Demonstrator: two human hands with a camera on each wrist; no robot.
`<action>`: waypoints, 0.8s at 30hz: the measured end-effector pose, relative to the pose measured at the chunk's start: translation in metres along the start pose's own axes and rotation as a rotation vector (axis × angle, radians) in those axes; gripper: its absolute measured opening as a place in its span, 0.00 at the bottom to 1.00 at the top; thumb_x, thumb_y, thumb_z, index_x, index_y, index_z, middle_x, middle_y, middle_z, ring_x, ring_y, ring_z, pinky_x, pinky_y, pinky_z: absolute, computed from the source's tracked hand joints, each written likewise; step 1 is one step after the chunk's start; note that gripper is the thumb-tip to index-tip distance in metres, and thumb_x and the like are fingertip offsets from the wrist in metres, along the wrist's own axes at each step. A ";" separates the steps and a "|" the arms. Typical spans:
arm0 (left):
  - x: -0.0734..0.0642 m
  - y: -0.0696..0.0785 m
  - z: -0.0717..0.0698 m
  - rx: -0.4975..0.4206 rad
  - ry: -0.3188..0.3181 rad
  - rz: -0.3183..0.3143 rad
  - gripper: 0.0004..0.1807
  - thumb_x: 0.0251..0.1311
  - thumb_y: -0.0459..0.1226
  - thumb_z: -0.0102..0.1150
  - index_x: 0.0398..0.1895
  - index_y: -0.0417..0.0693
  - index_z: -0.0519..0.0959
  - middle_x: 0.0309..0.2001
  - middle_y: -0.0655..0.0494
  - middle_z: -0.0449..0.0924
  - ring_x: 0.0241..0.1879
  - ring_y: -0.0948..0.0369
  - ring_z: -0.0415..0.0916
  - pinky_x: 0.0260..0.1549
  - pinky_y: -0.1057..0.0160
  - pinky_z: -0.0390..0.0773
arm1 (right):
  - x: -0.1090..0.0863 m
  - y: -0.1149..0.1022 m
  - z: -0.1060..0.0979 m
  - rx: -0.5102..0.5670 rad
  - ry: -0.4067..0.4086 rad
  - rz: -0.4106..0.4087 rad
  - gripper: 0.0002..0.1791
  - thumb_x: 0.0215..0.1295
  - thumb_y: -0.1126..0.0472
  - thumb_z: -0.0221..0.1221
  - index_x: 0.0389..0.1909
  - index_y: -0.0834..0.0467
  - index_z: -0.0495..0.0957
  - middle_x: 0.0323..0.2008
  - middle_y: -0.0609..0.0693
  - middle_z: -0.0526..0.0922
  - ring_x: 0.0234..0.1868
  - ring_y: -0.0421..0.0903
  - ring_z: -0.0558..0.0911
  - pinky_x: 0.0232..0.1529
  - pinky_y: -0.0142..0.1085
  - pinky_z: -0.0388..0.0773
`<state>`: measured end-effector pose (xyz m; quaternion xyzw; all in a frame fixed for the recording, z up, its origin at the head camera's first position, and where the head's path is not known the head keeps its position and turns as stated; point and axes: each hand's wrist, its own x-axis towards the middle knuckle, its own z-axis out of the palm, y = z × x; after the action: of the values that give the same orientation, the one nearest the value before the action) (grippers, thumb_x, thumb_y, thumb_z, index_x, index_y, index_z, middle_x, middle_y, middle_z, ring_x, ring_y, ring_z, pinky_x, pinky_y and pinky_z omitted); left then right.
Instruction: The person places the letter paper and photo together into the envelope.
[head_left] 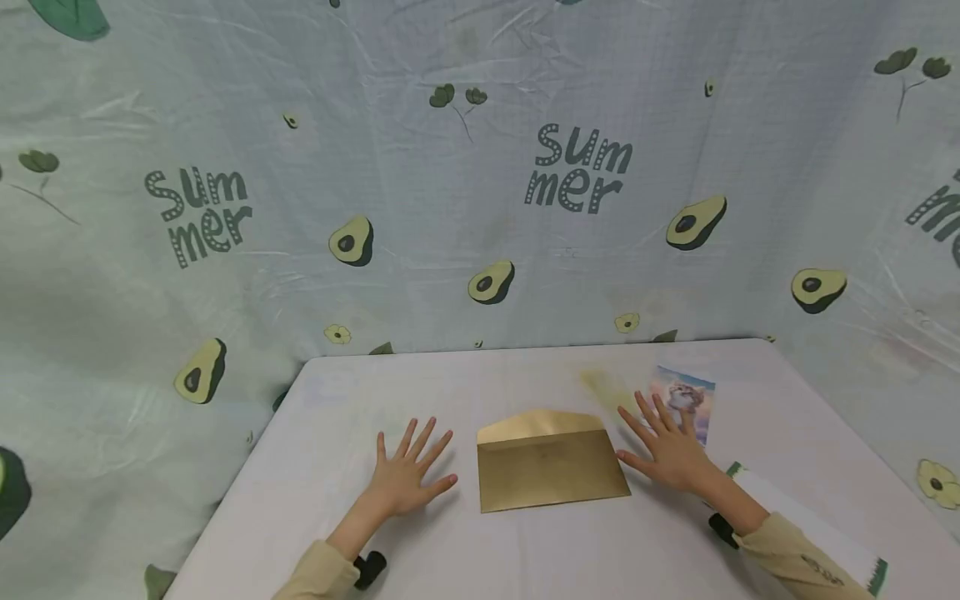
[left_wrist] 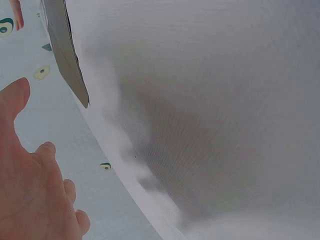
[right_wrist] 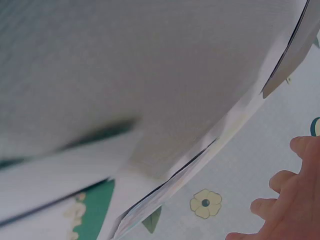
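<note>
A gold envelope lies on the white table with its flap opened toward the back. To its left my left hand is held over the table, fingers spread and holding nothing. On the envelope's other side my right hand is spread the same way, its thumb close to the envelope's right edge. Behind the right fingers lies a picture card showing a kitten against a pastel sky, partly covered by the hand. In the left wrist view the left hand appears above the tabletop, apart from the envelope.
Under the right forearm lies a white strip with green ends, partly hidden by the arm. A curtain printed with avocados and lettering hangs behind the white table and along its sides. Dark wrist devices sit below both wrists.
</note>
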<state>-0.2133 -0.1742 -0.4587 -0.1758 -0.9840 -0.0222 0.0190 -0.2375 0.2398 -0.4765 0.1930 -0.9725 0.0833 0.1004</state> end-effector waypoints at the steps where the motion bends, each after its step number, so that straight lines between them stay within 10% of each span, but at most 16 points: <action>1: 0.000 0.001 0.000 0.000 0.001 0.002 0.36 0.56 0.64 0.39 0.67 0.64 0.53 0.71 0.54 0.45 0.70 0.48 0.40 0.56 0.31 0.39 | 0.000 0.000 0.000 -0.006 0.005 -0.003 0.38 0.58 0.36 0.48 0.67 0.49 0.55 0.71 0.52 0.40 0.71 0.56 0.38 0.58 0.67 0.42; 24: -0.004 0.019 -0.002 0.049 0.048 0.125 0.35 0.56 0.64 0.38 0.67 0.66 0.53 0.70 0.57 0.46 0.70 0.51 0.41 0.56 0.31 0.42 | 0.009 -0.017 0.001 -0.038 0.095 -0.137 0.38 0.56 0.40 0.53 0.66 0.47 0.55 0.71 0.49 0.43 0.71 0.46 0.35 0.58 0.64 0.47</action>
<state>-0.2029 -0.1580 -0.4562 -0.2357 -0.9706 -0.0011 0.0483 -0.2391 0.2213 -0.4734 0.2527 -0.9526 0.0666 0.1555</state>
